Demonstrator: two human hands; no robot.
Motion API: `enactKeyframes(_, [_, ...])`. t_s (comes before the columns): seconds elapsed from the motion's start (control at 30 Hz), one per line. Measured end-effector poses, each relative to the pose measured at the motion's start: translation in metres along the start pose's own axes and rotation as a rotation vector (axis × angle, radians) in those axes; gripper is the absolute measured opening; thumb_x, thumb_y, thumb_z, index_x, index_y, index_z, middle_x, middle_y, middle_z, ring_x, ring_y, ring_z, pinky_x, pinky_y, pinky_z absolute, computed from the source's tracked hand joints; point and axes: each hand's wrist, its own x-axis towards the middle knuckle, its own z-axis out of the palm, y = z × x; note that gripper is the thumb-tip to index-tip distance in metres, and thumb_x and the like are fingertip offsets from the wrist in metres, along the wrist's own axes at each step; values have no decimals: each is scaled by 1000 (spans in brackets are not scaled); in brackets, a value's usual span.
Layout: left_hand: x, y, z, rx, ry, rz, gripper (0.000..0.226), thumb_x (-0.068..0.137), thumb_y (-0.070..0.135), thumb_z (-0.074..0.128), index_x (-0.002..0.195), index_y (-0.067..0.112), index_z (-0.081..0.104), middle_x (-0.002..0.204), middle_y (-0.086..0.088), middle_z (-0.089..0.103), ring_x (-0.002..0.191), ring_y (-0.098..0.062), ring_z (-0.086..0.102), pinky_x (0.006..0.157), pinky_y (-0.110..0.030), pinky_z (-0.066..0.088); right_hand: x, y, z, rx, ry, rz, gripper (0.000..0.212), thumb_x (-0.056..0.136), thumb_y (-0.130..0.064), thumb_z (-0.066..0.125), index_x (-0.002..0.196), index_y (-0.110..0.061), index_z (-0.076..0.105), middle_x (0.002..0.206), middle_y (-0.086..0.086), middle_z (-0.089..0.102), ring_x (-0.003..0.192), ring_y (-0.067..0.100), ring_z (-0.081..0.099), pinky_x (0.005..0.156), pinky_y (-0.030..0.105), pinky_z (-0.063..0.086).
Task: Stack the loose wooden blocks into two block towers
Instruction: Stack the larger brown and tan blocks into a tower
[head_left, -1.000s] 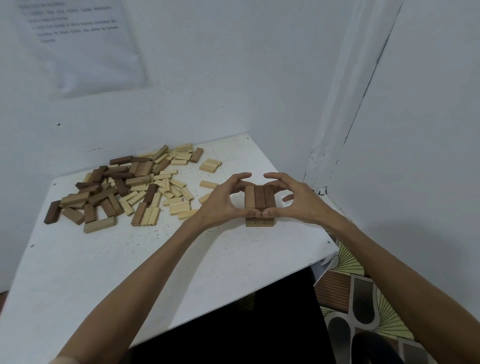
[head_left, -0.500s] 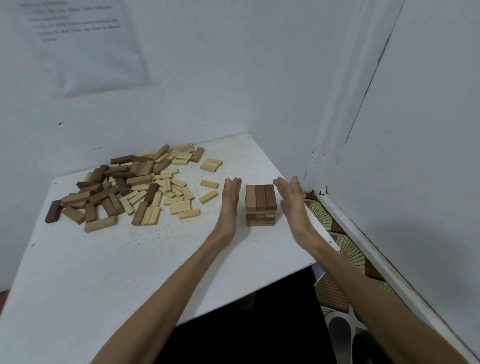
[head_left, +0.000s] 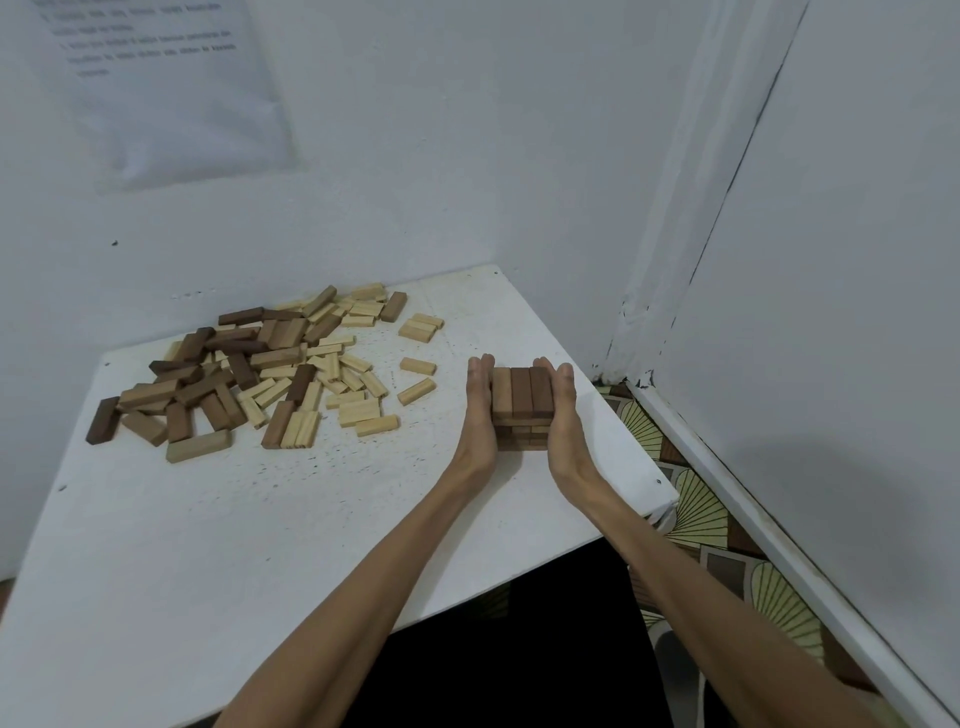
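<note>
A printed sheet (head_left: 171, 88) is seen taped to the wall at 11 o'clock. Its lines of text are too blurred to be read, and its top is cut off by the frame. No brand or label can be made out on any block.

The block tower (head_left: 522, 397) is stood near the tabletop's (head_left: 208, 519) 3 o'clock edge. It is pressed between the left hand (head_left: 480, 410) and the right hand (head_left: 563, 415), both held flat with fingers straight, nothing being gripped. Three long blocks are shown on top. The lower layers are partly covered by the palms, so their number cannot be told.

The loose blocks (head_left: 249, 369), dark and pale, are scattered at 10 o'clock from the tower, well apart from it.
</note>
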Motion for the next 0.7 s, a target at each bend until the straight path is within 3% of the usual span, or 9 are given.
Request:
enactKeyframes(0.13, [2,-2,0,-25,5,-8,111,71,97,24,162,34,29,162,5,40,148,-14,39,126,-47,27,3,3,1,1,8,2,93,83,-91,27,158,-37,37,155,-10,49,142,9,46,123,42,34])
enactKeyframes(0.33, [-1,0,1,-34,2,-28,96,83,86,19,162,32,29,161,5,41,146,-14,41,125,-48,28,3,3,2,-11,26,6,86,90,-85,23,159,-37,36,157,-10,47,142,8,45,123,40,34])
enactKeyframes(0.5, [3,0,-6,40,29,32,111,73,100,24,162,33,28,169,10,26,155,-8,22,129,-45,15,1,-2,-4,-32,65,-32,82,94,-81,31,157,-29,42,155,-12,49,140,3,45,123,38,33])
enactKeyframes(0.57, [5,4,-15,92,56,94,94,87,87,24,160,28,34,168,10,29,155,-4,22,130,-40,12,0,-9,-13,-132,60,-113,83,91,-78,38,156,-27,45,156,-16,47,142,-3,41,123,31,31])
enactKeyframes(0.7, [14,21,-42,200,39,163,44,108,45,42,146,24,52,145,12,58,136,-1,49,122,-37,34,7,-29,-24,-369,91,-264,44,100,-48,64,137,-26,65,135,-16,65,129,-1,56,115,31,44])
